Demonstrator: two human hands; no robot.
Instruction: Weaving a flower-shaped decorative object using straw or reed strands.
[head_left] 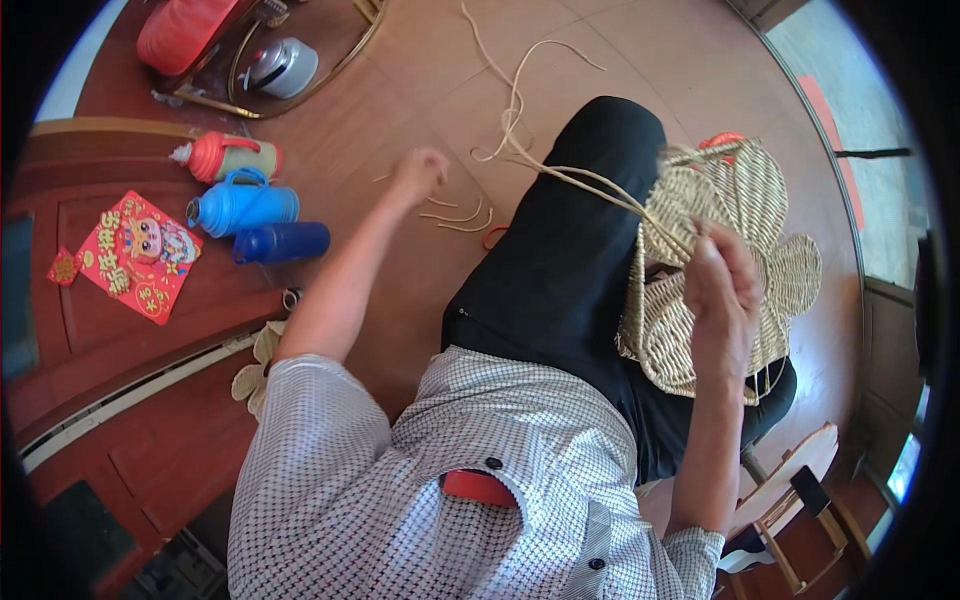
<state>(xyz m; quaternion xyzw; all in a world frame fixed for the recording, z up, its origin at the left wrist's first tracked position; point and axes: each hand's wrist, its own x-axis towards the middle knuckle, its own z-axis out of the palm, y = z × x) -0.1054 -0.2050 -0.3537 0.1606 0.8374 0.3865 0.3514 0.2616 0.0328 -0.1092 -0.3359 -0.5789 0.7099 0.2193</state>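
Observation:
My right hand point(722, 280) is closed around pale straw-coloured cords point(600, 182), which run left across my thigh to loose loops on the floor. Just behind and beside that hand, a woven straw piece with petal-shaped lobes point(755, 200) rests on my lap. Its near lobes are partly covered by the hand and forearm. Out to the left, above the floor, my left hand point(422, 175) is raised with curled fingers, slightly blurred. Whether anything is inside its fingers is hidden. Short cord scraps point(465, 220) lie on the floor near it.
A red thermos point(235, 157), a light blue thermos point(250, 207) and a dark blue bottle point(285, 242) stand to the left. A metal kettle point(282, 68) is on a rack at the far left. A wooden chair point(800, 520) is at the near right.

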